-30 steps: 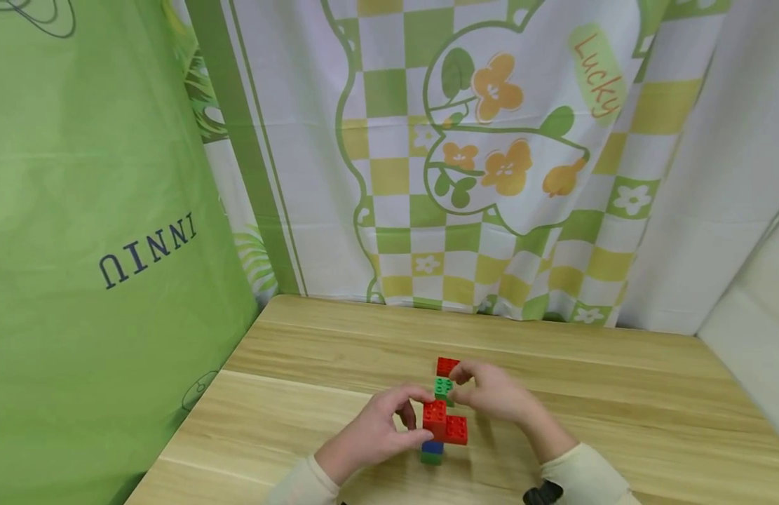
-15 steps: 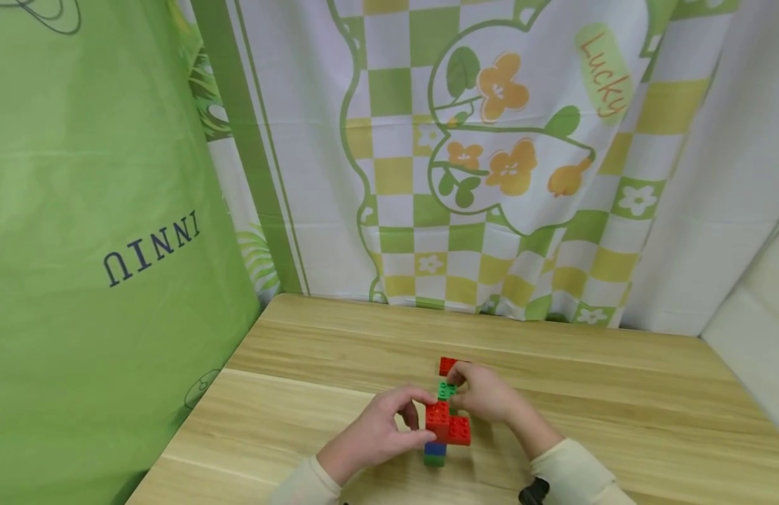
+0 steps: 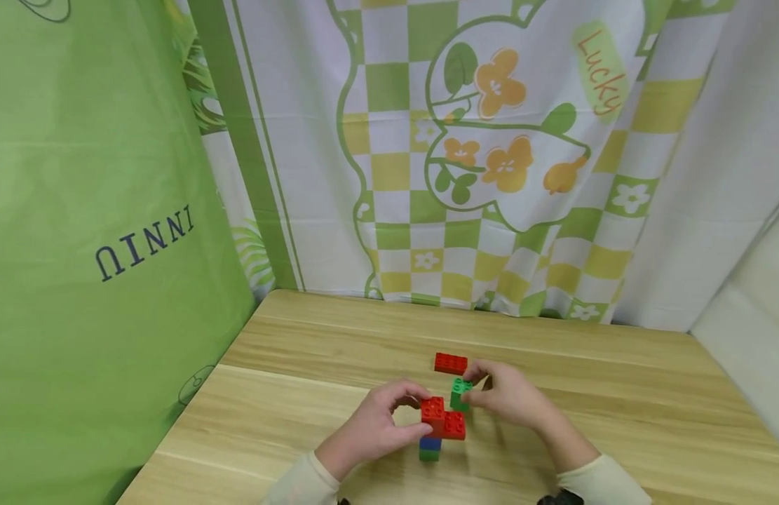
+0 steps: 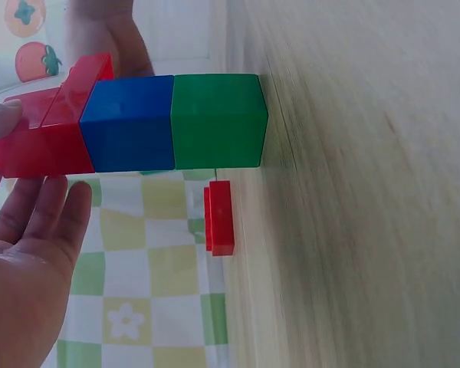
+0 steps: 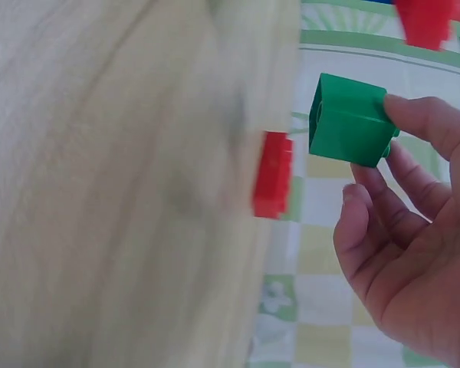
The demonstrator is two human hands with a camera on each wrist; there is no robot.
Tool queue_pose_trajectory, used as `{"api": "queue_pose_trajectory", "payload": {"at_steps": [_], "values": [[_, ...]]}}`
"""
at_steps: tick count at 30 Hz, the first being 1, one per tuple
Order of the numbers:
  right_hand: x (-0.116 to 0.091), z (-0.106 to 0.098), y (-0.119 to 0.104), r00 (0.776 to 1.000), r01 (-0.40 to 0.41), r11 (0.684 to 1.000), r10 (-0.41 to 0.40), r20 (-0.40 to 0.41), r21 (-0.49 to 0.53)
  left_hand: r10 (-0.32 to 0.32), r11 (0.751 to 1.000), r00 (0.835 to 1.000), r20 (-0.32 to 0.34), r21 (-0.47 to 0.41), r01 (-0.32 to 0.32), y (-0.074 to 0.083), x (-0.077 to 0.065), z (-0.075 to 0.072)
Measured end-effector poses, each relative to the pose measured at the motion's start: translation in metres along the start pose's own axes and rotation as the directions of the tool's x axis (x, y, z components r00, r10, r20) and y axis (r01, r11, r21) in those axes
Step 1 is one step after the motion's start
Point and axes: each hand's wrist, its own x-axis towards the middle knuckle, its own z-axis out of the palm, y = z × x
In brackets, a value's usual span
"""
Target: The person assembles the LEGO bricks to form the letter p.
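Observation:
My left hand (image 3: 379,423) grips the red top of a stack of toy building bricks, thumb on the near side and fingers behind. From the top, the stack (image 4: 130,123) runs a red brick, a wider red brick (image 3: 454,425) jutting to the right, a blue brick (image 4: 130,124) and a green brick (image 4: 218,121). Between thumb and fingers my right hand (image 3: 505,396) pinches a separate green brick (image 5: 351,119), studs turned toward the palm in the right wrist view. That brick hangs just beyond and right of the stack in the head view.
Behind both hands a loose red brick (image 3: 451,362) lies on the wooden table (image 3: 326,337). A patterned curtain (image 3: 395,175) hangs along the back edge, and green cloth (image 3: 111,315) borders the left side.
The green brick in my right hand has moved right, away from behind the stack. More of the loose red brick now shows. My left hand keeps its grip on the stack.

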Motion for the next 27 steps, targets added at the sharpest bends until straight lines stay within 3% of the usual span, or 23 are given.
{"api": "queue_pose_trajectory", "payload": {"at_steps": [4, 10, 17, 23, 27], "values": [[-0.014, -0.013, -0.010, 1.000, 0.001, 1.000, -0.001, -0.004, 0.028, -0.012, 0.998, 1.000, -0.004, -0.061, 0.012, 0.005, 0.001, 0.001], [-0.032, -0.025, -0.024, 0.998, 0.054, 0.997, -0.055, 0.007, 0.051, 0.002, 0.997, 1.000, -0.010, -0.078, -0.003, 0.018, 0.002, -0.002], [-0.048, -0.027, -0.030, 0.997, 0.068, 0.987, -0.071, 0.013, 0.146, -0.041, 0.995, 0.999, -0.003, -0.086, 0.040, 0.003, 0.000, -0.001], [-0.053, -0.025, -0.030, 0.999, 0.045, 0.973, -0.047, 0.006, 0.227, -0.041, 0.995, 0.999, 0.016, -0.091, 0.043, 0.002, 0.000, -0.002], [-0.055, -0.024, -0.031, 0.999, 0.043, 0.966, -0.049, 0.016, 0.254, -0.053, 0.994, 0.998, 0.020, -0.095, 0.055, 0.020, 0.002, -0.004]]}}
